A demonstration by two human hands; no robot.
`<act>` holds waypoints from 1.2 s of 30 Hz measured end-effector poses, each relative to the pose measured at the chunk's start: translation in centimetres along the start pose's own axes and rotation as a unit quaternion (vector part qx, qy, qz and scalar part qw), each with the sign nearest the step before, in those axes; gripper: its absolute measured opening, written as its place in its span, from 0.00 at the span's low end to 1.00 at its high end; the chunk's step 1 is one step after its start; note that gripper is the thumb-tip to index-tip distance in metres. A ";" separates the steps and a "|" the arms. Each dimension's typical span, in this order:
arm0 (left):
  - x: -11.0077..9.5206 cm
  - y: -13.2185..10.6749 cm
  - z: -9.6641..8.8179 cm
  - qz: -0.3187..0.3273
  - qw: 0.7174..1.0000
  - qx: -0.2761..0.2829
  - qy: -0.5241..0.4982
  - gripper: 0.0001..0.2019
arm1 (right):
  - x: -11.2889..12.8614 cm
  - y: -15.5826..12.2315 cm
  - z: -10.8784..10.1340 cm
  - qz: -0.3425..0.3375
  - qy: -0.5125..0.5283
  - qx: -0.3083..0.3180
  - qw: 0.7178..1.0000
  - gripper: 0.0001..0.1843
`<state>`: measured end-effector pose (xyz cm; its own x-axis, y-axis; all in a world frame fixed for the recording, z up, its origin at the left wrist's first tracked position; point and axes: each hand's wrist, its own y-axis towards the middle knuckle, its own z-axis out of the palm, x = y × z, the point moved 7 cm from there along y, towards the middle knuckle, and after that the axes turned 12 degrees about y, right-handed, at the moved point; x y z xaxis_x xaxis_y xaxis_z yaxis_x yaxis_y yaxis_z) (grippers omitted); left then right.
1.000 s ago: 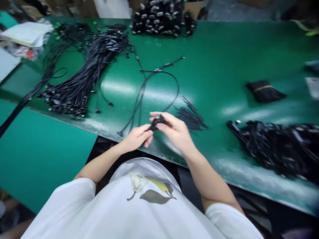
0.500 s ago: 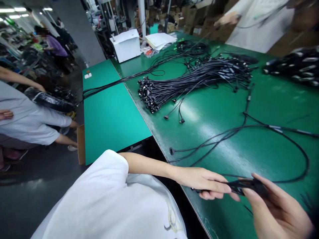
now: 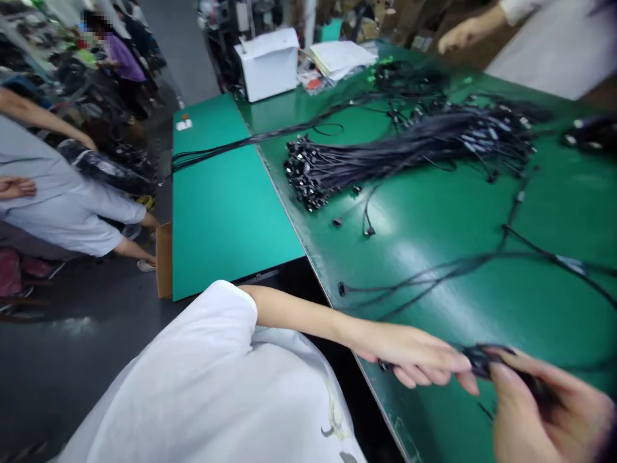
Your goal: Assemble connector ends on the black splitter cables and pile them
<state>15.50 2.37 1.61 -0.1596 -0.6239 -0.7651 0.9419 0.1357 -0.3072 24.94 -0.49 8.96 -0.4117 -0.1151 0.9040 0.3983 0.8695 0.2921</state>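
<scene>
At the lower right, over the green table [image 3: 434, 231], both hands meet on a dark cable [image 3: 478, 361]. My left hand [image 3: 424, 360] reaches in from the left with its fingers wrapped round the cable; a small black connector [image 3: 384, 365] pokes out under the wrist side. My right hand [image 3: 549, 399] pinches the same cable between thumb and fingers, and motion blurs it. Just beyond them lie loose black cables [image 3: 448, 267] with pale labels, one ending in a black connector [image 3: 342, 289].
A thick bundle of black cables [image 3: 385, 154] lies across the table's middle. A white box [image 3: 268, 64] and papers [image 3: 340, 58] stand at the back. Another person's hand [image 3: 465, 35] shows at the upper right; a person in grey [image 3: 53, 186] is at the left.
The view has shifted right, so the table's things sit farther left-to-right displaced in the picture. Both hands still hold the cable and have drawn closer together.
</scene>
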 end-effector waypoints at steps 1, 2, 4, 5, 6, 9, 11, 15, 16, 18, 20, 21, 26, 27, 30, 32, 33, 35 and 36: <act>-0.1 -0.4 0.3 0.000 1.000 -0.010 0.009 0.19 | -0.5 0.0 0.1 0.011 -0.041 -0.019 0.999 0.12; -0.4 -0.8 0.3 0.012 0.999 -0.033 0.012 0.20 | -1.0 0.1 0.3 0.018 -0.086 -0.017 0.996 0.13; -1.1 -1.2 -0.1 0.035 0.996 -0.078 0.019 0.21 | -1.5 0.2 0.6 0.006 -0.077 0.001 0.997 0.21; -1.5 -1.2 -0.5 0.060 0.993 -0.103 0.019 0.20 | -1.7 0.2 0.4 0.005 -0.049 0.000 0.999 0.26; -2.1 -1.0 -1.0 0.091 0.988 -0.121 0.015 0.19 | -1.8 0.1 0.2 0.000 -0.024 -0.008 1.000 0.29; -3.6 -0.2 -2.0 0.176 0.971 -0.157 0.029 0.15 | -1.6 -1.0 0.4 -0.024 0.001 -0.025 0.999 0.32; -4.1 0.3 -2.2 0.196 0.964 -0.176 0.041 0.13 | -1.2 -2.3 1.8 -0.051 -0.026 -0.009 0.998 0.36; -4.5 1.0 -2.1 0.199 0.954 -0.218 0.040 0.11 | -1.3 -4.2 3.9 -0.084 -0.097 0.001 0.992 0.38; -4.8 1.1 -2.1 0.208 0.952 -0.222 0.042 0.11 | -1.6 -4.4 4.0 -0.085 -0.107 -0.001 0.991 0.36; -5.5 1.5 -2.2 0.226 0.949 -0.216 0.037 0.12 | -2.2 -4.5 3.9 -0.088 -0.120 -0.003 0.989 0.32; -6.2 1.7 -2.6 0.232 0.948 -0.215 0.019 0.15 | -2.6 -4.4 3.5 -0.097 -0.132 0.000 0.986 0.31; -6.6 1.7 -3.0 0.235 0.945 -0.228 0.013 0.16 | -2.7 -4.4 3.3 -0.104 -0.136 0.003 0.985 0.30; -8.5 1.4 -3.3 0.265 0.927 -0.260 0.053 0.10 | -3.1 -4.8 2.7 -0.116 -0.127 0.016 0.985 0.31; -8.7 1.7 -2.9 0.271 0.928 -0.247 0.062 0.09 | -3.3 -4.9 2.7 -0.108 -0.125 0.013 0.986 0.31; -8.7 2.5 -2.1 0.277 0.928 -0.225 0.103 0.10 | -4.3 -5.2 2.5 -0.074 -0.139 0.002 0.987 0.31; -8.2 2.7 -1.7 0.261 0.923 -0.221 0.174 0.13 | -5.0 -5.5 1.3 -0.054 -0.161 -0.001 0.985 0.30; -7.8 2.6 -1.7 0.249 0.915 -0.219 0.230 0.16 | -5.5 -5.7 0.0 -0.043 -0.179 -0.007 0.983 0.30; -6.8 2.1 -2.5 0.216 0.865 -0.229 0.391 0.24 | -6.7 -6.1 -4.8 -0.010 -0.235 -0.050 0.971 0.29; -6.3 1.8 -3.3 0.202 0.810 -0.241 0.495 0.30 | -7.1 -6.7 -8.4 0.012 -0.274 -0.091 0.957 0.28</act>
<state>17.20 9.11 4.02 -0.2508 0.4370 -0.8638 0.7900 0.6080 0.0783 32.13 -9.52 3.18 -0.7490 0.2162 0.6263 0.5282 0.7654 0.3675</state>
